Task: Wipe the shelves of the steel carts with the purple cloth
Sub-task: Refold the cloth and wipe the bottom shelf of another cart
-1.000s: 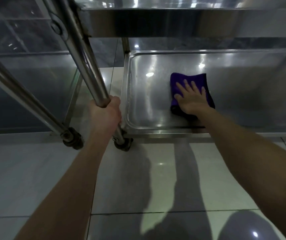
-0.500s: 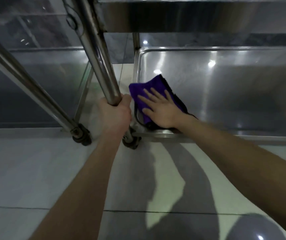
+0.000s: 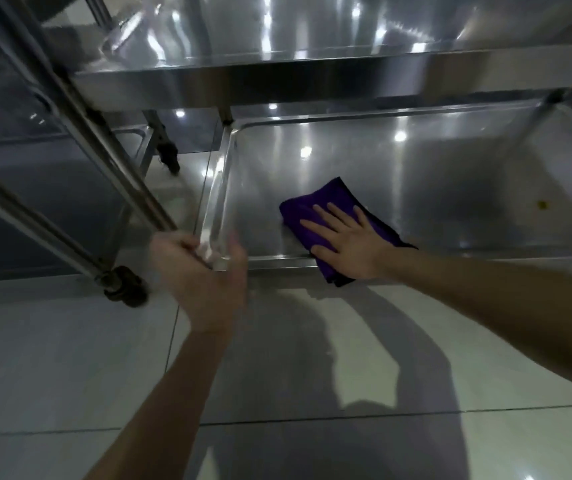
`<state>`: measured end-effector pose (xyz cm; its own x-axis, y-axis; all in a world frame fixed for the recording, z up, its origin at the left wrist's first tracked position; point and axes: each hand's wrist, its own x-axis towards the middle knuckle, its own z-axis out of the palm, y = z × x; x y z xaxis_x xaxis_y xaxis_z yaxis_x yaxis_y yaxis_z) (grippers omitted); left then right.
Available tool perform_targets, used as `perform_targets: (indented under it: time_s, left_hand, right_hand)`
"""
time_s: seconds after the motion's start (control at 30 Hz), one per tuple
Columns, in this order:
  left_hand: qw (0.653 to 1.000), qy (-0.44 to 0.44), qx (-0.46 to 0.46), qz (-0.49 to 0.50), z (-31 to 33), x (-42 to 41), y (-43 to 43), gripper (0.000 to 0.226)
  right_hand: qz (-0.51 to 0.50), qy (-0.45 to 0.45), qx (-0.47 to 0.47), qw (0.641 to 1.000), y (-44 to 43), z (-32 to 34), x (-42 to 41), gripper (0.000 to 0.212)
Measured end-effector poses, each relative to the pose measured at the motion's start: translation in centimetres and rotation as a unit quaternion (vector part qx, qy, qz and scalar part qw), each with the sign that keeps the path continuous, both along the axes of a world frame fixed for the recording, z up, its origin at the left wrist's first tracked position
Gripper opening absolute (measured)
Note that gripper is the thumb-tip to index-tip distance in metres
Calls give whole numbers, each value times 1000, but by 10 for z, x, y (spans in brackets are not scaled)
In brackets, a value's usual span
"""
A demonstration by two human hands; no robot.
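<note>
Purple cloth [image 3: 333, 194] has slid right — right hand [image 3: 350, 244] flat on it, left hand [image 3: 204, 275] gripping the cart leg [image 3: 118, 157].

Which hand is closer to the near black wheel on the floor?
Left. The left hand is just right of the wheel; the right hand is farther right, on the purple cloth.

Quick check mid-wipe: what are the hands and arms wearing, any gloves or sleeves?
No gloves, no sleeves: left hand, right hand, left forearm and right forearm are all bare. No watch or ring shows, though the left hand is blurred.
</note>
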<state>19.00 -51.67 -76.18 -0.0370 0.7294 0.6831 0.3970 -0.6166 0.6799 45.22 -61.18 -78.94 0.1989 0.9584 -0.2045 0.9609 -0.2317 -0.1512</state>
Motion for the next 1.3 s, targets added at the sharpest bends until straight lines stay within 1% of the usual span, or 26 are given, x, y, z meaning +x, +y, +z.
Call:
perform_targets:
  time_s: [0.03,0.07,0.1,0.2,0.27,0.3,0.33,0.43,0.47,0.53,0.63,0.73,0.83,0.9,1.0,1.07,1.1,1.13,1.2,1.3]
  left_hand:
    - [994,75,45,-64,-13,14,-12,28]
    - [982,145,62,-100,-25,30,-18,15]
    - [974,188,55,-113,-32,48,-21,13]
    - [966,238,-32,-97,-37,93,-8,31]
    - [940,325,-83,-64,-42,107,5,46]
    - [923,370,-93,-51,-47,108,9,53]
    - [913,393,-101,-41,-49,109,12,57]
    - [895,429,-118,-7,-51,109,14,62]
    - [888,439,-136,-2,-50,110,14,63]
    - [876,452,-168,-2,-50,113,14,66]
    - [873,463,-157,2,-50,113,13,66]
    - [872,467,-145,2,-51,115,13,66]
    - [877,462,-133,10,-51,115,15,65]
    - [884,450,-125,21,-50,113,15,66]
    - [895,427,-123,26,-50,112,16,68]
    - [899,417,-132,27,-52,111,15,70]
    - [900,412,-139,25,-53,110,14,71]
    - [901,408,-144,23,-55,110,13,73]
    - [897,415,-152,17,-56,112,13,76]
    - [882,445,-156,13,-56,114,14,79]
  right_hand:
    - [-1,6,19,1000,-2,-1,-1,68]
    - [1,14,27,1000,-3,-1,0,69]
    - [3,20,29,999,-4,1,0,70]
    - [7,25,37,999,-5,3,0,71]
    - [10,28,46,999,-6,2,0,68]
    - [13,26,50,998,-7,0,1,66]
    - [19,25,54,998,-8,-2,6,63]
    - [59,25,51,997,-10,-1,32,59]
    - [64,25,44,997,-9,-1,47,59]
    - [38,25,27,999,-1,0,87,59]
    - [-49,13,30,998,38,3,146,61]
    - [-93,16,19,995,92,4,158,67]
    - [-78,19,32,996,122,4,123,68]
    - [-32,35,40,998,115,5,86,65]
    - [78,27,64,995,61,1,38,61]
    - [149,32,73,986,16,-2,30,60]
    - [168,38,67,983,2,-3,36,61]
    - [175,41,56,982,-5,-1,49,62]
    - [153,39,39,987,3,3,84,61]
    - [39,31,43,998,48,4,140,60]
